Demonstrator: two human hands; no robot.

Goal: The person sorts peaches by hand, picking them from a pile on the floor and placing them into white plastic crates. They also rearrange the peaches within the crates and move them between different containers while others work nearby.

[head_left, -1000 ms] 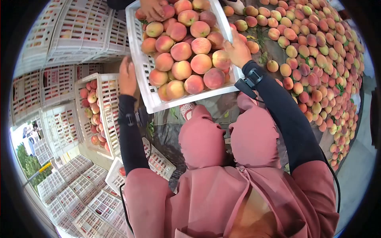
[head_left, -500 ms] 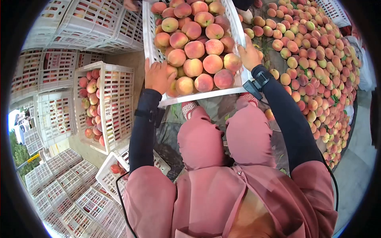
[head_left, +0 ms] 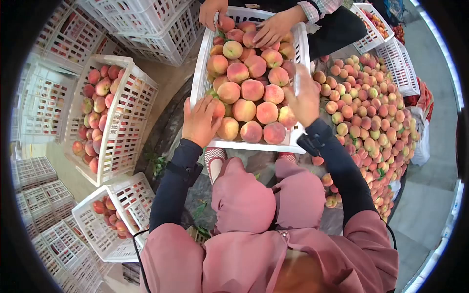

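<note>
A white plastic crate (head_left: 246,145) filled with peaches (head_left: 252,90) stands in front of my feet. My left hand (head_left: 200,119) lies over its left rim, fingers spread against the peaches along that side. On the opposite side, my right hand (head_left: 304,97) is smeared by motion, with its fingers stretched out over the rim beside the outer peaches. Another person's hands are at the far end: one hand (head_left: 212,13) by the far left corner, the other hand (head_left: 276,28) resting on the peaches.
A large heap of loose peaches (head_left: 373,117) covers the ground to the right. At left stand a crate of peaches (head_left: 129,112), a partly filled crate (head_left: 95,239) and stacked crates (head_left: 146,24). More white crates (head_left: 398,68) are at the far right.
The crate appears lower in view as the camera's angle shifts. My right hand has shifted from the rim toward the peaches. The other person's hands now show over the far end.
</note>
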